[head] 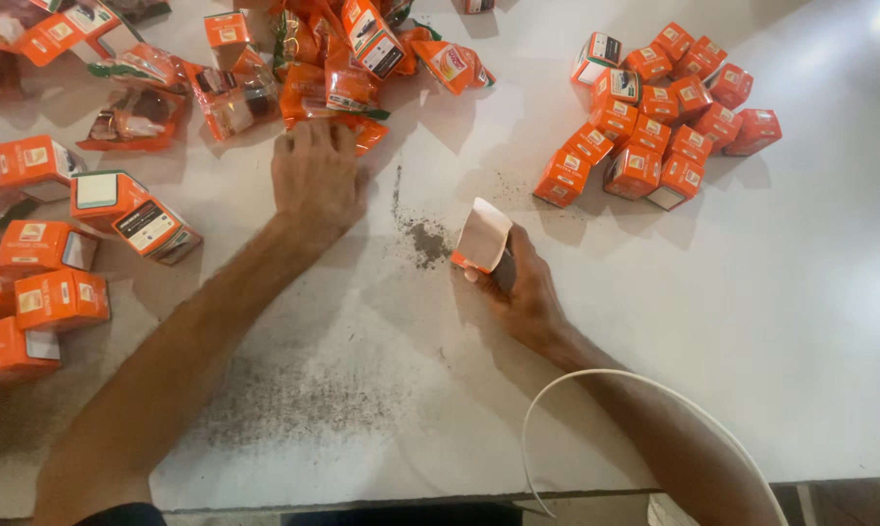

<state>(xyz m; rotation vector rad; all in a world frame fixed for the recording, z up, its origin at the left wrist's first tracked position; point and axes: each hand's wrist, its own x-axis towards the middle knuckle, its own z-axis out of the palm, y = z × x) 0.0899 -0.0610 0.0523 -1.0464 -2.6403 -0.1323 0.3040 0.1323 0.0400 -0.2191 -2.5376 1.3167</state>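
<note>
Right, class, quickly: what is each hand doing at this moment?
Left hand: flat, palm down, fingers on an orange packet, gripping nothing.
Right hand: closed on an open orange carton.

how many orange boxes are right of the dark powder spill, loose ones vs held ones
loose orange boxes in the cluster: about 17
open box held in the right hand: 1
total: about 18

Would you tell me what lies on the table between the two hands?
In the head view, dark spilled powder lies on the white table between left hand and right hand.
</note>
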